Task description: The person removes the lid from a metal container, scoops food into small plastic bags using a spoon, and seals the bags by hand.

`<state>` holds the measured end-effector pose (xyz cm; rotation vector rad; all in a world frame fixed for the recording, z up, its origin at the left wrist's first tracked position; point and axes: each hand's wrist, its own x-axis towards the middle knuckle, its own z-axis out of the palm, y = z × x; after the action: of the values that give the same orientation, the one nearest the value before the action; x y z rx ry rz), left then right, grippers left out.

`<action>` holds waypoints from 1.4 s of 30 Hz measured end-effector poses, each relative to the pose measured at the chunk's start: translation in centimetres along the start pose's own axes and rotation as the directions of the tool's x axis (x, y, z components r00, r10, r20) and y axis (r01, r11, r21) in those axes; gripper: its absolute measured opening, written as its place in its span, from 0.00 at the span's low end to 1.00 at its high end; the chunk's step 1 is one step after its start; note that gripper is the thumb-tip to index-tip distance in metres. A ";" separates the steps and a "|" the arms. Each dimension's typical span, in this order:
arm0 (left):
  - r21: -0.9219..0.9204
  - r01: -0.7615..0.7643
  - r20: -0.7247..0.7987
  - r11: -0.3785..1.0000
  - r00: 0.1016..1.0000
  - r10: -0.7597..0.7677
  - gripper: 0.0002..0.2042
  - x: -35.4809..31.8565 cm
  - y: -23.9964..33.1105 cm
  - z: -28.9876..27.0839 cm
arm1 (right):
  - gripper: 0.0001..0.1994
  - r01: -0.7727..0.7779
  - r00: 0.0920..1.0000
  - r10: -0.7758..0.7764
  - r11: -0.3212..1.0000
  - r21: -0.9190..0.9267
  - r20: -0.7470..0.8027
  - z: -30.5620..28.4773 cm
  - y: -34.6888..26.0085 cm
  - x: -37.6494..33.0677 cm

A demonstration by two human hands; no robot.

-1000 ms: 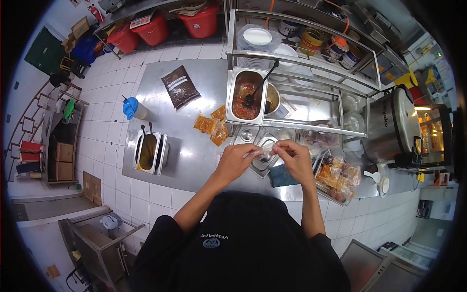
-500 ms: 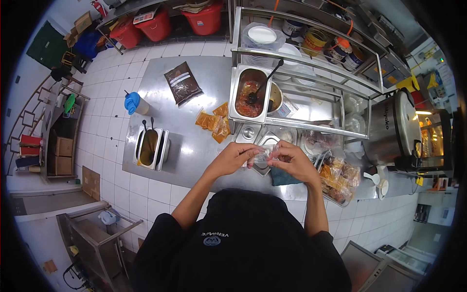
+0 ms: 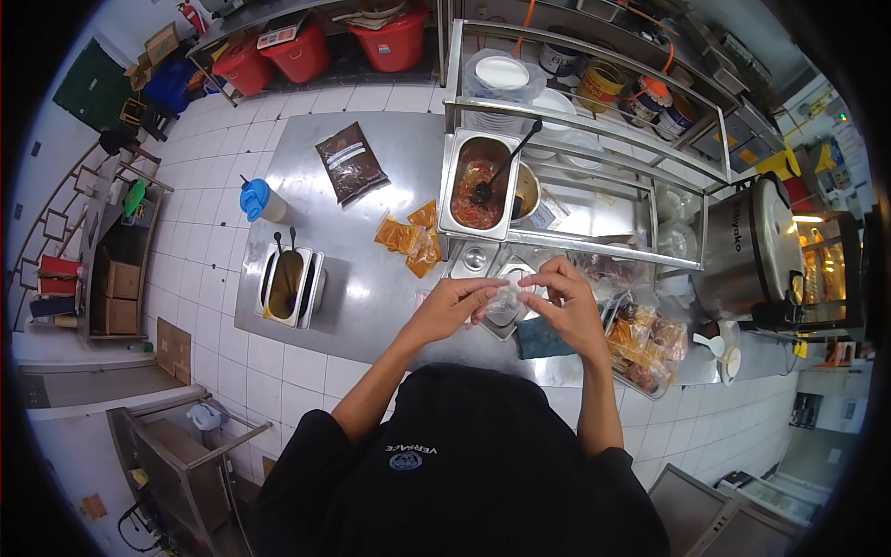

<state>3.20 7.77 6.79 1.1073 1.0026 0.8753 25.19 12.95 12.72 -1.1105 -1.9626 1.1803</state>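
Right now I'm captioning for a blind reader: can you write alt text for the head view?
Both bare hands, left hand and right hand, pinch a small clear plastic bag over a steel counter, near a rectangular steel pan of red sauce.

sauce packets (image 3: 409, 239) left of tray (image 3: 478, 183)

I note clear, colourless small plastic bag (image 3: 506, 302) pinched between left hand (image 3: 452, 306) and right hand (image 3: 564, 306). Beyond grip: steel tray (image 3: 480, 182), red-orange sauce. Left of grip: orange sachets (image 3: 408, 238); farther, dark brown pouch (image 3: 351, 163); blue-lidded bottle (image 3: 258, 200). Under right hand: dark teal cloth (image 3: 540, 340). Counter (image 3: 371, 288) brushed grey steel.
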 end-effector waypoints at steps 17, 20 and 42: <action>0.258 -0.063 0.559 0.964 0.824 -0.095 0.26 2.1 1.3 -3.7 | 0.14 -0.250 0.748 0.239 0.966 -0.070 0.619 2.3 -2.1 0.6; 0.174 0.065 0.680 0.983 0.714 -0.167 0.16 2.2 -0.8 -2.9 | 0.21 -0.180 0.629 0.285 0.959 -0.221 0.723 2.6 -3.3 2.1; -0.856 0.244 0.196 0.455 0.969 -0.151 0.16 -5.4 -11.6 1.0 | 0.10 0.138 0.967 -0.199 0.934 -0.330 -0.158 0.6 1.5 16.3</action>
<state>3.29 -0.18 -3.31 0.1078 0.4331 0.9531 17.47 27.36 12.18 -1.1356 -2.0947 0.6567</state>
